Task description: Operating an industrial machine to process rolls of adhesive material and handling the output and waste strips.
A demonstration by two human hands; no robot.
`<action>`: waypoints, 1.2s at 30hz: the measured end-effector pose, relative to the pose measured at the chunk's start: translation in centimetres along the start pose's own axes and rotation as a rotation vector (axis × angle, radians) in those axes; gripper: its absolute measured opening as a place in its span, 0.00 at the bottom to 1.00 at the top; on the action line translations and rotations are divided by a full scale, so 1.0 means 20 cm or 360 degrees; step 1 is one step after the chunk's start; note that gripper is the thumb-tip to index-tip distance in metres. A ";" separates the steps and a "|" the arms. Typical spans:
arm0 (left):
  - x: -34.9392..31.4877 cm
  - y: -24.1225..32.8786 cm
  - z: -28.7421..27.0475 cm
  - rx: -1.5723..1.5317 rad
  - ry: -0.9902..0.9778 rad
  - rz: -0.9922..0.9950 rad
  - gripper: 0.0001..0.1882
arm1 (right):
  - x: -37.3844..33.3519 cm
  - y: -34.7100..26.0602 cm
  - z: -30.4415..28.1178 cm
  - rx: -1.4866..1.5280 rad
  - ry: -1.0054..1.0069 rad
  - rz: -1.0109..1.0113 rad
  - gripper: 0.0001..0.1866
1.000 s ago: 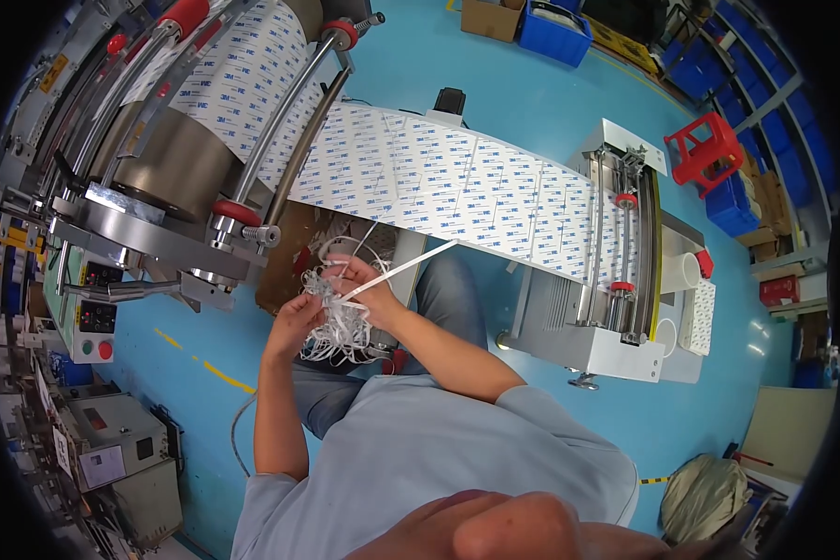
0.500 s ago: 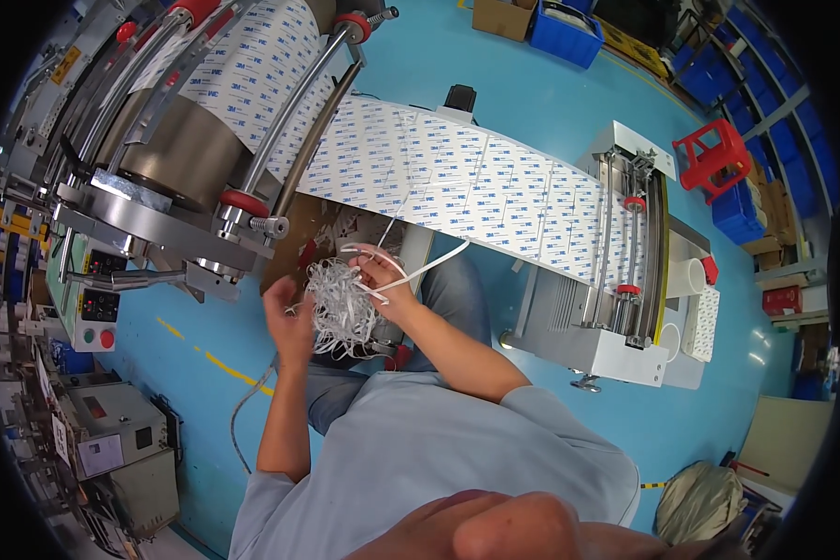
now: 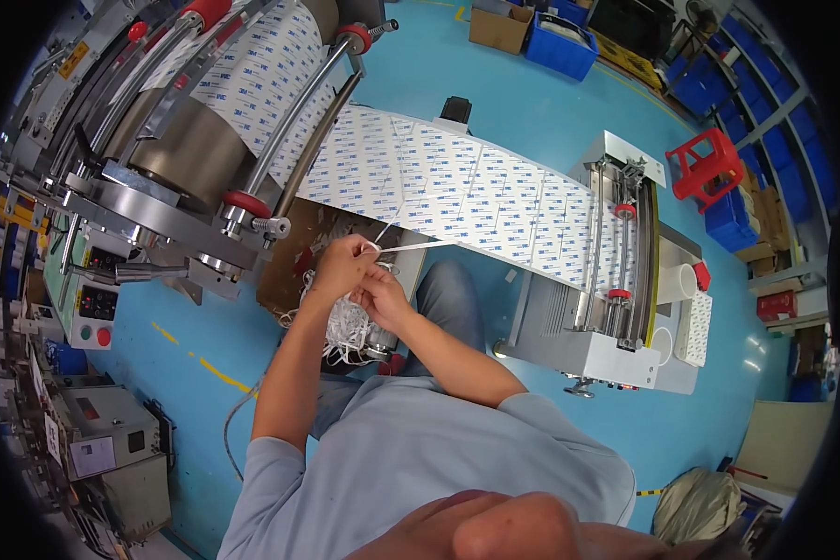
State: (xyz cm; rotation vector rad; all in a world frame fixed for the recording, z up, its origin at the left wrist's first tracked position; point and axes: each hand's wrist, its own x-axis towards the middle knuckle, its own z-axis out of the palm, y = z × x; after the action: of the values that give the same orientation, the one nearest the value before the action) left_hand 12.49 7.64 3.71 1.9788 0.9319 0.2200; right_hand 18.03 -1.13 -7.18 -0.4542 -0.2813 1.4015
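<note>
My left hand (image 3: 342, 269) is closed, pinching a narrow white strip (image 3: 418, 246) at its fingertips. From there the strip runs taut to the right, up to the near edge of a wide white web with blue print (image 3: 523, 201). Just below and to the right, my right hand (image 3: 383, 297) has its fingers curled in against the left; what lies inside them is hidden. A loose tangle of white strips (image 3: 347, 331) sits under both hands, above my lap, partly covered by the left wrist. Another thin strand (image 3: 388, 230) reaches from the hands to the web.
At the left stands a roller machine with a metal drum (image 3: 173, 149) and a red-collared bar (image 3: 245, 204). A grey roller unit (image 3: 579, 327) carries the web's right end. A cardboard box (image 3: 294, 271) with scraps is below the web. A red stool (image 3: 705, 168) stands far right.
My left hand has moved up and right across the tangle and now pinches the strip. The right hand has drawn slightly down beside it. The strip's loose end now lies straight toward the web.
</note>
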 end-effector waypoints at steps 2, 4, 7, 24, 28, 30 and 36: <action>-0.02 -0.03 -0.02 -0.0024 0.0016 -0.0006 0.09 | 0.00 -0.02 0.03 0.0069 -0.0043 0.0016 0.08; 0.00 -0.19 -0.02 -0.0528 0.0025 0.0137 0.05 | -0.01 -0.03 0.05 0.0044 0.0007 0.0025 0.09; -0.05 -0.34 -0.06 -0.0768 0.0153 0.0053 0.05 | -0.02 -0.01 0.07 0.0077 0.0135 0.0043 0.10; -0.40 -0.47 0.01 -0.1275 0.0043 0.0146 0.09 | -0.04 -0.04 0.02 0.0464 0.0312 0.0004 0.08; -0.39 -0.43 0.03 -0.0906 0.0094 -0.0021 0.12 | -0.07 -0.11 -0.02 0.0291 0.0135 0.0048 0.09; -0.40 -0.43 -0.01 -0.1167 0.0191 -0.0059 0.13 | -0.10 -0.19 -0.03 0.0125 0.0085 0.0197 0.11; -0.36 -0.52 -0.04 -0.1107 0.0265 0.0053 0.13 | -0.21 -0.36 -0.14 -0.0689 0.0056 0.0274 0.23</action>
State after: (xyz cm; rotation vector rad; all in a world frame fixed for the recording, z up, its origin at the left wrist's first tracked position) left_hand 1.52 6.33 -2.73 1.3437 0.7840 0.6428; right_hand 24.88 -6.29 -6.01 -0.8747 -0.5313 1.4995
